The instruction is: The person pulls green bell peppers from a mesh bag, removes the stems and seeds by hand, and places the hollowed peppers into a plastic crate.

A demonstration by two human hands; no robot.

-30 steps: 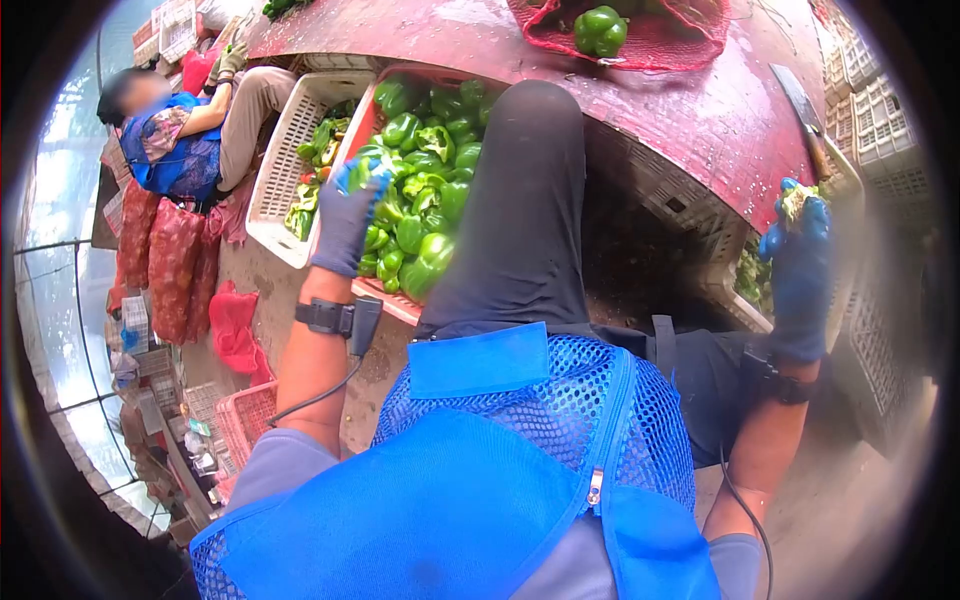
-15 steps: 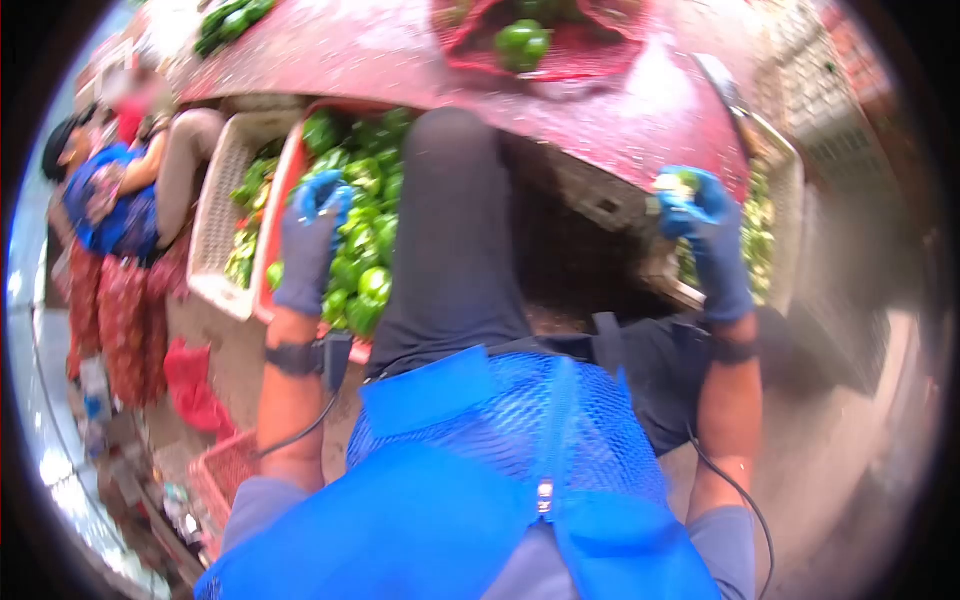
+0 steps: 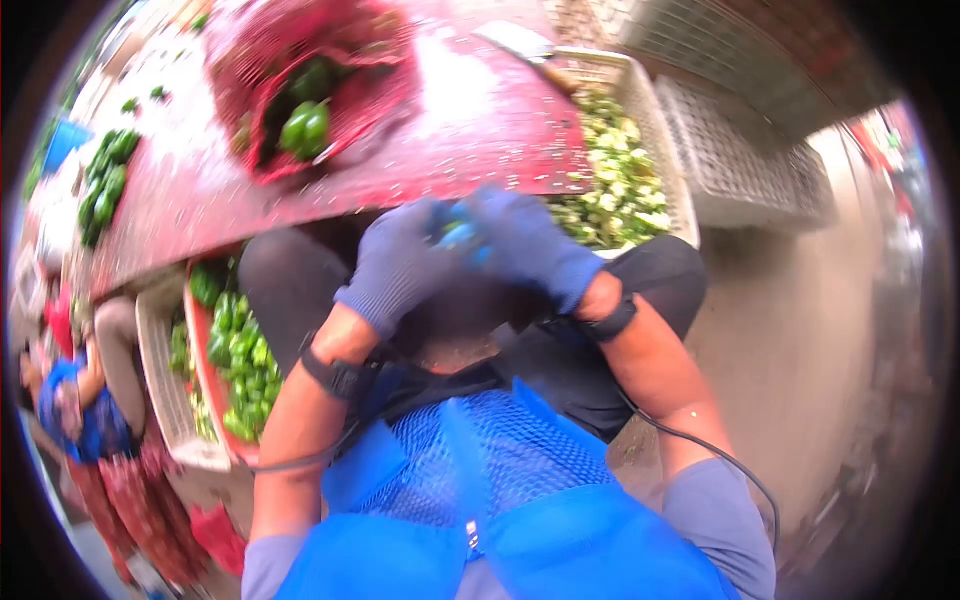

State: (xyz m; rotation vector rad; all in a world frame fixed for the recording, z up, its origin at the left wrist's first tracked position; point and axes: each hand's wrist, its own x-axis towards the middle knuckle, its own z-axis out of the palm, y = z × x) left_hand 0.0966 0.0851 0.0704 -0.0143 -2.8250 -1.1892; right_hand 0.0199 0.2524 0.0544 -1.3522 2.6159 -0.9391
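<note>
My two hands, both in blue gloves, meet in front of my body just under the edge of the red table [image 3: 480, 130]. My left hand [image 3: 395, 265] and my right hand [image 3: 530, 245] are closed together around a small green pepper [image 3: 460, 236], which is blurred and mostly hidden by the fingers. A red crate [image 3: 203, 375] full of green peppers [image 3: 245, 355] stands by my left knee. To the right of my hands, a white crate [image 3: 668, 150] holds pale green cuttings [image 3: 615, 190].
A red mesh bag [image 3: 350, 105] with green peppers [image 3: 305, 125] lies on the table, and a cleaver [image 3: 520, 45] lies near its far edge. More peppers [image 3: 105, 180] lie at the table's left. Another person [image 3: 75, 415] sits at lower left beside a white crate [image 3: 155, 350]. Empty crates [image 3: 750, 160] are stacked at right.
My left hand left the pepper crate and my right hand left the white crate. Both came together at the middle in front of me. The view swung right and tilted.
</note>
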